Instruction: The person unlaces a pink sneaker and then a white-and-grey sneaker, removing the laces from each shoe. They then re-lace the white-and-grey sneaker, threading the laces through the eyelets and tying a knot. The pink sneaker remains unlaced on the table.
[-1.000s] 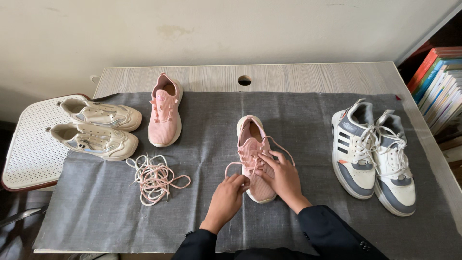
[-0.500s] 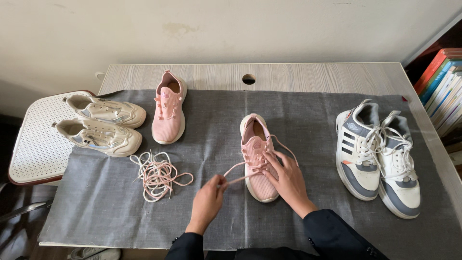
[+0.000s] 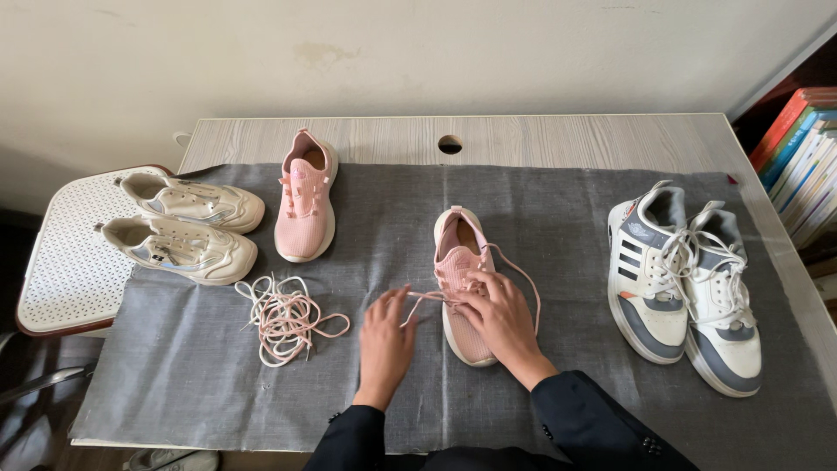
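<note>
A pink shoe (image 3: 462, 279) sits near the middle of a grey cloth (image 3: 558, 227) on the desk, toe toward the near edge. The right hand (image 3: 499, 318) rests on it, fingers pinching its pink lace (image 3: 427, 298). The left hand (image 3: 386, 342) lies just beside, fingers loosely spread, touching the lace end. Loose laces (image 3: 283, 318) lie further left.

Cream shoes (image 3: 185, 227) at cloth's (image 3: 558, 187) left edge, partly on white stool (image 3: 61, 270). 2nd pink shoe (image 3: 305, 208) nr back edge. Loose laces (image 3: 283, 318) front-left. Grey/white sneakers (image 3: 684, 279) right edge; books (image 3: 802, 157) beyond desk (image 3: 567, 139).
</note>
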